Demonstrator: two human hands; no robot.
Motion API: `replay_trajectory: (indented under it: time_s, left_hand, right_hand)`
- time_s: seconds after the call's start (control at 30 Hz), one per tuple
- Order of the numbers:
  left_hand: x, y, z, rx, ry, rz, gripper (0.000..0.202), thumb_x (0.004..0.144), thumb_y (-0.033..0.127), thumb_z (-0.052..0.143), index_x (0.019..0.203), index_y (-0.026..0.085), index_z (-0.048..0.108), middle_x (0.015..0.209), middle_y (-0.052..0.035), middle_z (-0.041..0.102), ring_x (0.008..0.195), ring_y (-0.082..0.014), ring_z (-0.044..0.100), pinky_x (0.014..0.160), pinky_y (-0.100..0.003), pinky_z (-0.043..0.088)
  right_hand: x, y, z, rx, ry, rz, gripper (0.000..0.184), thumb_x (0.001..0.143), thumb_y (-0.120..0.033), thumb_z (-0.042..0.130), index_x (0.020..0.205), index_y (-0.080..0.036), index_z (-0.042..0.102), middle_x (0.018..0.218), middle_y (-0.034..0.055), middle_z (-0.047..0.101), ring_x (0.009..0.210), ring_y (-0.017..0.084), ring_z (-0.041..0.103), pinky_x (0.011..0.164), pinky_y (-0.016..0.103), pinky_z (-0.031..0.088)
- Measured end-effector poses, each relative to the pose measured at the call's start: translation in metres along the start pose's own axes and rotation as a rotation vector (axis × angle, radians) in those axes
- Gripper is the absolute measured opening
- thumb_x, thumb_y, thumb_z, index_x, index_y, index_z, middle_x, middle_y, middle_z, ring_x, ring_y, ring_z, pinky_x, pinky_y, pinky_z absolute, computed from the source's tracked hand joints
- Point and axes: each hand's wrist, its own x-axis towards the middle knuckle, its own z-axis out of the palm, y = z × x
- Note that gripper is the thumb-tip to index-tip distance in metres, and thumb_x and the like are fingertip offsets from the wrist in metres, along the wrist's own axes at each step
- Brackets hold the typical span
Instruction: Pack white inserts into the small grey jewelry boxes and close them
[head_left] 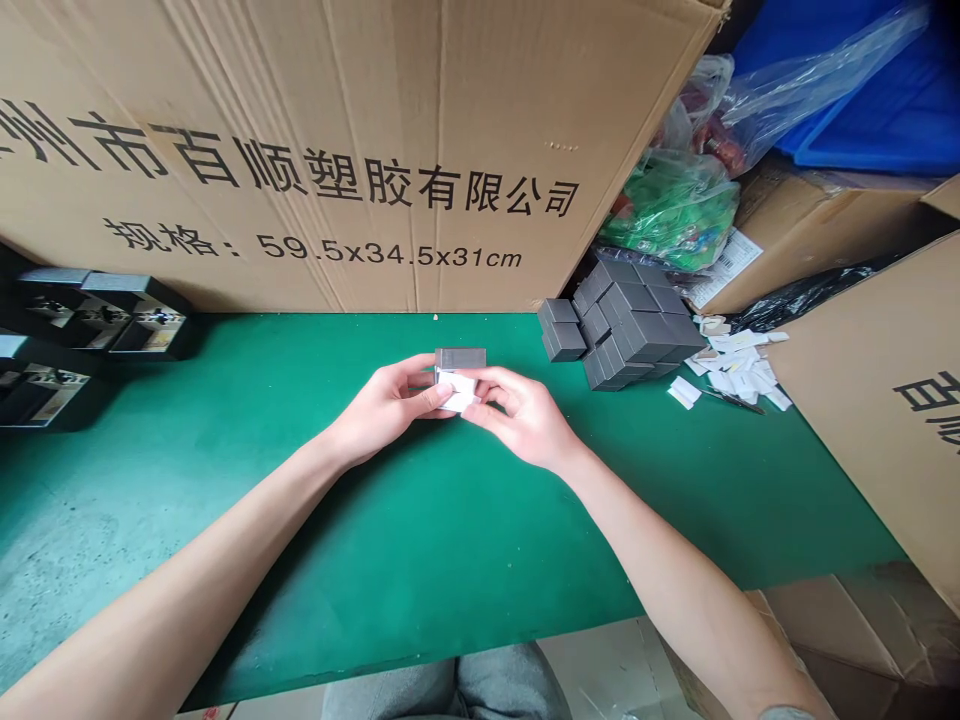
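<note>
Above the green table, both hands meet around a small dark grey box (pixel 460 357) with a white paper piece (pixel 458 388) at its near side. My left hand (pixel 384 408) is closed on the box from the left, its thumb pressing on the white paper. From the right, my right hand (pixel 531 415) pinches the white paper's edge between bent fingers and thumb. Whether the paper sits inside the box or against it, I cannot tell. A stack of similar dark grey boxes (pixel 634 320) stands to the right of the hands.
Loose white paper pieces (pixel 742 370) lie right of the stack. Open black boxes (pixel 142 315) stand on the green table (pixel 420 560) at the left. A big cardboard carton (pixel 337 130) walls off the back. Plastic bags (pixel 675 210) and a blue bin (pixel 870 120) are at the back right.
</note>
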Motion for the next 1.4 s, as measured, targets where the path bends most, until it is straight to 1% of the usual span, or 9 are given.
replay_trajectory:
  time_s: [0.13, 0.33, 0.4, 0.57, 0.73, 0.93, 1.17, 1.3, 1.4]
  left_hand:
    - [0.001, -0.001, -0.001, -0.038, -0.01, -0.021, 0.057, 0.085, 0.046, 0.079, 0.133, 0.02, 0.067, 0.122, -0.0135, 0.076, 0.108, -0.0283, 0.073, 0.098, -0.045, 0.059]
    - [0.0, -0.004, -0.004, -0.067, -0.061, -0.021, 0.052, 0.088, 0.042, 0.077, 0.136, 0.023, 0.067, 0.13, -0.0125, 0.073, 0.112, -0.0278, 0.072, 0.099, -0.044, 0.059]
    - [0.0, -0.004, -0.005, -0.08, -0.077, -0.022, 0.051, 0.088, 0.04, 0.077, 0.136, 0.024, 0.067, 0.131, -0.0126, 0.073, 0.112, -0.0279, 0.072, 0.098, -0.043, 0.059]
    - [0.0, -0.004, -0.007, -0.089, -0.061, -0.019, 0.049, 0.087, 0.04, 0.078, 0.132, 0.023, 0.07, 0.13, -0.0137, 0.074, 0.112, -0.0291, 0.073, 0.095, -0.042, 0.061]
    - [0.001, -0.007, -0.007, -0.1, -0.051, -0.032, 0.047, 0.087, 0.039, 0.078, 0.13, 0.023, 0.071, 0.125, -0.014, 0.076, 0.111, -0.0287, 0.073, 0.094, -0.042, 0.061]
    - [0.001, -0.003, -0.006, -0.097, -0.039, -0.058, 0.04, 0.085, 0.042, 0.079, 0.118, 0.018, 0.076, 0.119, -0.015, 0.077, 0.109, -0.0295, 0.074, 0.094, -0.042, 0.062]
    - [0.002, 0.0, -0.003, -0.202, 0.042, -0.105, 0.023, 0.085, 0.034, 0.081, 0.1, 0.018, 0.077, 0.113, -0.0103, 0.078, 0.103, -0.0231, 0.074, 0.091, -0.034, 0.063]
    - [0.003, 0.001, -0.002, -0.24, 0.101, -0.121, 0.019, 0.086, 0.03, 0.079, 0.101, 0.018, 0.077, 0.114, -0.0101, 0.078, 0.104, -0.0221, 0.074, 0.091, -0.031, 0.063]
    - [0.004, 0.001, -0.003, -0.228, 0.105, -0.124, 0.021, 0.086, 0.031, 0.078, 0.103, 0.018, 0.077, 0.116, -0.0102, 0.078, 0.104, -0.0219, 0.074, 0.091, -0.03, 0.063]
  right_hand:
    - [0.003, 0.0, 0.007, 0.195, 0.086, 0.081, 0.039, 0.088, -0.051, 0.073, 0.111, -0.02, 0.069, 0.104, 0.0079, 0.075, 0.093, 0.019, 0.07, 0.084, 0.034, 0.06]
    - [0.002, 0.004, 0.02, 0.239, 0.315, 0.097, 0.045, 0.073, -0.056, 0.085, 0.091, -0.021, 0.066, 0.084, 0.0038, 0.072, 0.074, 0.017, 0.067, 0.069, 0.031, 0.059]
    - [0.001, 0.002, 0.021, 0.235, 0.325, 0.083, 0.042, 0.073, -0.055, 0.085, 0.09, -0.02, 0.068, 0.084, 0.0041, 0.071, 0.074, 0.017, 0.067, 0.07, 0.032, 0.06]
    - [0.001, 0.003, 0.022, 0.174, 0.35, 0.027, 0.04, 0.076, -0.057, 0.082, 0.089, -0.02, 0.07, 0.1, 0.0064, 0.067, 0.081, 0.017, 0.067, 0.075, 0.033, 0.061]
    - [0.002, 0.01, 0.021, 0.139, 0.368, 0.007, 0.034, 0.079, -0.052, 0.081, 0.089, -0.021, 0.072, 0.096, 0.005, 0.064, 0.081, 0.017, 0.067, 0.073, 0.032, 0.06]
    - [0.001, 0.009, 0.023, 0.089, 0.367, 0.049, 0.037, 0.081, -0.056, 0.077, 0.09, -0.02, 0.072, 0.092, 0.0054, 0.067, 0.077, 0.017, 0.066, 0.067, 0.031, 0.059]
    - [-0.002, 0.003, 0.022, -0.089, 0.367, -0.087, 0.021, 0.093, -0.038, 0.067, 0.102, -0.021, 0.077, 0.094, 0.0058, 0.07, 0.083, 0.017, 0.067, 0.072, 0.03, 0.057]
    - [-0.001, 0.006, 0.017, -0.204, 0.328, -0.139, 0.025, 0.096, -0.035, 0.062, 0.112, -0.022, 0.076, 0.098, 0.0062, 0.073, 0.087, 0.017, 0.069, 0.075, 0.03, 0.057]
    - [-0.001, 0.008, 0.016, -0.213, 0.336, -0.119, 0.022, 0.094, -0.035, 0.065, 0.109, -0.022, 0.075, 0.098, 0.0053, 0.076, 0.087, 0.018, 0.071, 0.077, 0.03, 0.058]
